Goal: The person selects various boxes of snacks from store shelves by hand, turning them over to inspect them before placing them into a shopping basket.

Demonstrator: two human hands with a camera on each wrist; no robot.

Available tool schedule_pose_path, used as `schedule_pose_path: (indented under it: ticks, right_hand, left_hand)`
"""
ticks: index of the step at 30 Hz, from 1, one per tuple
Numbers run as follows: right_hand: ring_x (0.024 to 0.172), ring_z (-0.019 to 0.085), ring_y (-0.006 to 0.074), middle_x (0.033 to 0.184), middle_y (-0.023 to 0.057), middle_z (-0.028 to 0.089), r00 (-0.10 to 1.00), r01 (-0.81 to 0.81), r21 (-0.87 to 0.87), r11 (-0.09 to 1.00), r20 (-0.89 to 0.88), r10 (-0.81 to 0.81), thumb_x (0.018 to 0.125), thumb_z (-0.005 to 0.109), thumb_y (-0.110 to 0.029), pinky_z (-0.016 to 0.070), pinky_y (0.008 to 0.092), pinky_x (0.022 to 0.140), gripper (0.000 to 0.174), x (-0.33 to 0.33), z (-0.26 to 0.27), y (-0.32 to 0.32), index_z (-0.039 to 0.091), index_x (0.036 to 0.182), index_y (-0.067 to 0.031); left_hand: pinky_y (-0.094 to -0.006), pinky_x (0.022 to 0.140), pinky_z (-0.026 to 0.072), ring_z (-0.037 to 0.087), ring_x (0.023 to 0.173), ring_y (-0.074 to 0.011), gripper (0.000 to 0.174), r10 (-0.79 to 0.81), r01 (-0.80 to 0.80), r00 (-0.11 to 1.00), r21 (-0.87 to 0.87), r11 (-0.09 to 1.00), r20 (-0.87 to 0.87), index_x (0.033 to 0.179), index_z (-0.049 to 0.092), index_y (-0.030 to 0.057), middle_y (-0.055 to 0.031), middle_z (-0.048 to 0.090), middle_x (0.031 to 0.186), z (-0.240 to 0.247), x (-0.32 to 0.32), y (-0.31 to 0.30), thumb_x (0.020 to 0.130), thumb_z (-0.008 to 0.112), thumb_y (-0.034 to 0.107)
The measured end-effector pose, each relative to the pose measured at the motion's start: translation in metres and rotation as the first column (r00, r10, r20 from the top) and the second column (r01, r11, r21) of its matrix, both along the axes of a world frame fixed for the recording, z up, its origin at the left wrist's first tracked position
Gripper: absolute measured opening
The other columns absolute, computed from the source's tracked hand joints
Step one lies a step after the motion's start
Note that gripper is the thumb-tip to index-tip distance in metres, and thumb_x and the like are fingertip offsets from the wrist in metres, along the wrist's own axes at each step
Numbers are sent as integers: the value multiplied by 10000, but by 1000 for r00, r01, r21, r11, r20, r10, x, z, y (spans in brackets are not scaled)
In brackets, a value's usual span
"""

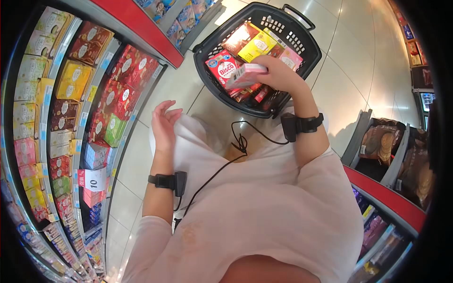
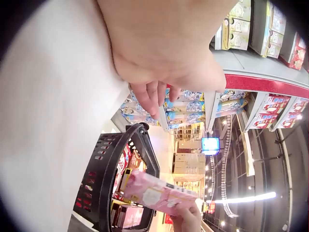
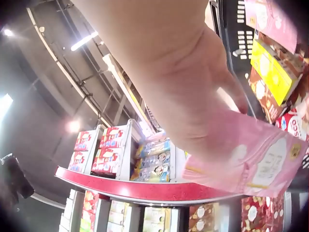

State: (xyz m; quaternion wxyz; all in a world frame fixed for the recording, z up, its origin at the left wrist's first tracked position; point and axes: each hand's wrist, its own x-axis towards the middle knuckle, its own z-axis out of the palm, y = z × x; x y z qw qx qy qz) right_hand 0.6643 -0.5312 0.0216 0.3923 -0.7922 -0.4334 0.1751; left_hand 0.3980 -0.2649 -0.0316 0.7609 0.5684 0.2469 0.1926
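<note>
Just over basket rim, pink box.

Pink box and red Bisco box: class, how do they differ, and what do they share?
The pink box is pale; the red Bisco box is bright, with white lettering. The right hand grips the pink box over the basket; the red Bisco box lies inside it. Both are rectangular packs.

Pale pink top, black wrist straps, cable.
</note>
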Motion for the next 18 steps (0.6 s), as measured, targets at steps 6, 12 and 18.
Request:
schedule_pose_path:
  ticks: [6, 12, 18]
  right_hand:
    - [975, 621, 346, 1001, 186, 652, 997, -39, -397, 917, 45, 62, 756, 603, -98, 490, 401, 849, 308, 3, -40, -5, 638, 1057, -44]
    - [898, 657, 347, 970, 184, 661, 979, -3, -541, 841, 170, 113, 798, 626, -149, 523, 422, 801, 234, 3, -64, -2, 694, 1019, -112]
    - [994, 642, 315, 993, 158, 665, 952, 79, -611, 788, 280, 121, 818, 601, -139, 530, 420, 821, 237, 2, -90, -1, 700, 1034, -145]
  left_hand:
    - [-345, 900, 454, 595, 987, -241, 656, -9, 9, 1000, -25, 1000, -1, 1189, 520, 8, -138, 574, 1131, -1, 2, -1, 970, 332, 597]
    - [-341, 892, 455, 594, 980, -231, 623, -17, 18, 1000, -24, 1000, 9, 1166, 532, 11, -125, 580, 1093, -1, 1, 0, 980, 332, 571]
    - [-333, 886, 459, 593, 972, -224, 615, -23, 24, 1000, -35, 999, 17, 1160, 535, 8, -116, 583, 1064, 0, 3, 0, 983, 336, 562]
